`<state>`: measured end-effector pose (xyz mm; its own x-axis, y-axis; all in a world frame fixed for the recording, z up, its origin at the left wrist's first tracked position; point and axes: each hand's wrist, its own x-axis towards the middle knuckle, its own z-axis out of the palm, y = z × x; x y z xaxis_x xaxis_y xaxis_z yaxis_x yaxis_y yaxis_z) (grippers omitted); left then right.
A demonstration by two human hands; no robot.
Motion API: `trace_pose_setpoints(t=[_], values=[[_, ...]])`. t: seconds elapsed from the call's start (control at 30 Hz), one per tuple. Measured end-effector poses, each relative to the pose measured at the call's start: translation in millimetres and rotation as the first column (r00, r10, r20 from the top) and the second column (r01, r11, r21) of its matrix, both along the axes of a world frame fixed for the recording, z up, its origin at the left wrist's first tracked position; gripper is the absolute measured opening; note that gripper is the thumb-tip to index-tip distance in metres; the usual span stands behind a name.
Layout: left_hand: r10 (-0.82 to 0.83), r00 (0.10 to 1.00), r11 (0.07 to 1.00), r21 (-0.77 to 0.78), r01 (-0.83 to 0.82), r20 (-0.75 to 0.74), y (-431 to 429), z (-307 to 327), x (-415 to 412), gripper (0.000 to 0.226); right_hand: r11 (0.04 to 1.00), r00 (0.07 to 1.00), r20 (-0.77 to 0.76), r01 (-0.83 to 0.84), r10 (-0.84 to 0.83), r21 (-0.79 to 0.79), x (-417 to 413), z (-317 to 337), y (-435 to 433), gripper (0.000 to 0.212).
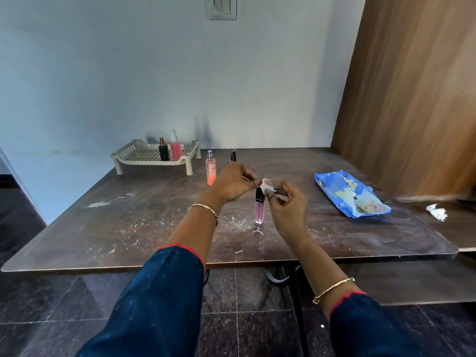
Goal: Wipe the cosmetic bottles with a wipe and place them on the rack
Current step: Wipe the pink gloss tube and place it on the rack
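Observation:
A small white wipe (265,187) is pinched between my left hand (233,182) and my right hand (287,204), just above the black cap of a pink lip gloss tube (259,211) that stands upright on the table. Whether the wipe touches the cap I cannot tell. Farther back stand an orange-pink spray bottle (211,169) and a dark tube (233,155), partly hidden by my left hand. The beige perforated rack (140,155) at the back left holds a black bottle (163,150) and a pink bottle with a clear cap (176,148).
A blue pack of wipes (351,195) lies at the right of the brown table (128,228). A crumpled used wipe (437,212) sits near the right edge. White specks are scattered over the tabletop. A wooden panel (412,99) stands at the right.

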<state>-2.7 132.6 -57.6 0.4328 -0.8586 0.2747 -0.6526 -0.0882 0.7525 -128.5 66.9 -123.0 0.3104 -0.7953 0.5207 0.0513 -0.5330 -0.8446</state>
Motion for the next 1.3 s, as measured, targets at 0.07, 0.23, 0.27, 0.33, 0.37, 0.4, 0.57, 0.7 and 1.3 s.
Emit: trace_pose_setpoints(t=[0.07, 0.23, 0.27, 0.33, 0.37, 0.4, 0.57, 0.7, 1.3], values=[[0.022, 0.999, 1.000, -0.016, -0.023, -0.030, -1, -2, 0, 0.010, 0.998, 0.999, -0.033, 0.040, -0.042, -0.045, 3, -2, 3, 0.015], [0.036, 0.998, 0.999, 0.040, -0.034, -0.053, -3, 2, 6, 0.014, 0.977, 0.990, -0.041, 0.124, -0.133, -0.176, 8, -7, 11, 0.009], [0.033, 0.998, 0.998, 0.050, -0.030, -0.059, -4, 3, 7, 0.015, 0.976, 0.989, -0.039, 0.131, -0.140, -0.175, 9, -7, 12, 0.009], [0.040, 0.997, 0.997, 0.064, -0.036, -0.063, -5, 4, 9, 0.015, 0.982, 0.988, -0.068, 0.127, -0.137, -0.138, 8, -8, 13, 0.009], [0.050, 0.997, 0.997, 0.067, -0.045, -0.064, -5, 4, 9, 0.015, 0.987, 0.987, -0.096, 0.118, -0.129, -0.113, 8, -12, 13, 0.009], [0.056, 0.996, 0.996, 0.067, -0.052, -0.068, -5, 3, 9, 0.014, 0.991, 0.985, -0.123, 0.107, -0.117, -0.086, 6, -16, 13, 0.009], [0.037, 0.996, 0.997, 0.066, -0.031, -0.087, -8, 4, 2, 0.015, 0.985, 0.977, -0.180, 0.091, -0.117, -0.146, -4, -21, 15, 0.008], [0.004, 0.994, 0.999, 0.053, 0.002, -0.110, -6, 4, 2, 0.016, 0.856, 0.958, -0.195, 0.082, -0.208, -0.511, -3, -9, 13, 0.017], [0.006, 0.994, 0.999, 0.044, -0.001, -0.110, -5, 3, 3, 0.017, 0.723, 0.885, -0.390, -0.093, -0.255, -0.685, -15, -16, 0, 0.022]])
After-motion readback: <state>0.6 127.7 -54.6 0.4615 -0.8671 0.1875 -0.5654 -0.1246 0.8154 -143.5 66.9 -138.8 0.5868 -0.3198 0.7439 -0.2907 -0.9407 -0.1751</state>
